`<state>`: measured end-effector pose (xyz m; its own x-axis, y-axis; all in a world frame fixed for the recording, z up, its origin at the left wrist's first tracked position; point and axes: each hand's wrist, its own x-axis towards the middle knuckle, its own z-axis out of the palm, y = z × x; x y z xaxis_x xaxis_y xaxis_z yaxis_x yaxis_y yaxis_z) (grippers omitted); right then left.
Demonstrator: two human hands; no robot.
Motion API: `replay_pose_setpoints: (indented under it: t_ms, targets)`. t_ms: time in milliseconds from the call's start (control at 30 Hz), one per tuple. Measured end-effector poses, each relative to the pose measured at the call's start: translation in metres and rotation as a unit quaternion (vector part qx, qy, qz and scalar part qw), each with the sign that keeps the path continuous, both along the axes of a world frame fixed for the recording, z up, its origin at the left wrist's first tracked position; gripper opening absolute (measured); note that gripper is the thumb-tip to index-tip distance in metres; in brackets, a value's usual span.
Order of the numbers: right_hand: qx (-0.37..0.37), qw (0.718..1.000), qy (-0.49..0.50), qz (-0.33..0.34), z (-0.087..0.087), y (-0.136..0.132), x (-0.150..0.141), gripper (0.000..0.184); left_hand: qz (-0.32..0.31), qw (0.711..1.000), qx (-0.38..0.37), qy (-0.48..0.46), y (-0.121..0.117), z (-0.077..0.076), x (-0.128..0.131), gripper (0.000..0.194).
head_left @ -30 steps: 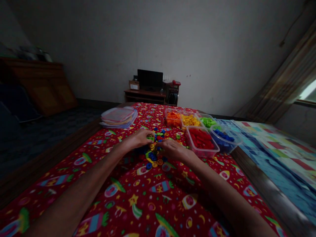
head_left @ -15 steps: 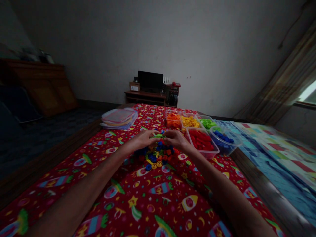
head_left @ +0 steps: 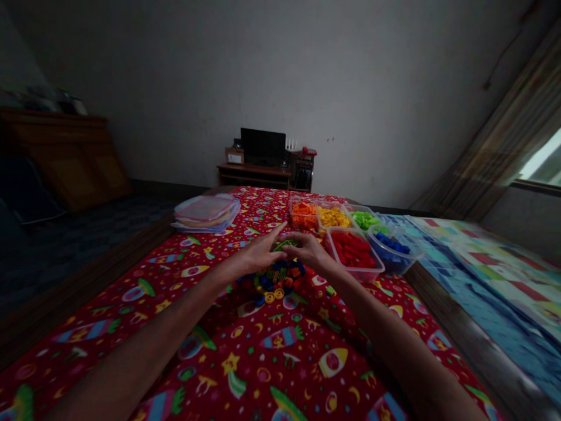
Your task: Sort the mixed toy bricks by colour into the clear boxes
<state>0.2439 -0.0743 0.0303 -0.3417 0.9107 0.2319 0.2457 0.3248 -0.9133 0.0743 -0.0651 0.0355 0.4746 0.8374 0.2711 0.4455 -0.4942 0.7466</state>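
In the head view, a red rocket-patterned cloth covers the bench, with a dark monitor before the dim far wall and a carton whose white label is too small to read. The left hand is spread, thumb apart; the right hand curls by green pieces between them, though in this gloom its grip is unclear. Both partly hide a mixed block pile, nearer than the stacked lids and sorted tubs.
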Motion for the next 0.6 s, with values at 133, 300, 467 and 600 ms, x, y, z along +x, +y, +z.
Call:
replay_pose_setpoints:
  t_ms: [133,300,467,600]
  targets:
    - [0.006,0.999,0.034,-0.015,0.016,0.007,0.026,0.020,0.039,0.998,0.046,0.002,0.009,0.008,-0.015,0.064]
    - [0.055,0.991,-0.003,-0.120,0.053,0.034,0.091,0.020,0.161,0.982,0.098,0.002,0.037,-0.006,-0.048,0.055]
    - [0.110,0.928,-0.206,-0.292,0.092,0.076,0.164,0.017,0.266,0.957,0.082,0.076,0.048,-0.032,-0.067,0.048]
    - [0.067,0.866,-0.331,-0.368,0.100,0.110,0.198,0.026,0.283,0.954,0.047,0.091,0.045,-0.043,-0.071,0.051]
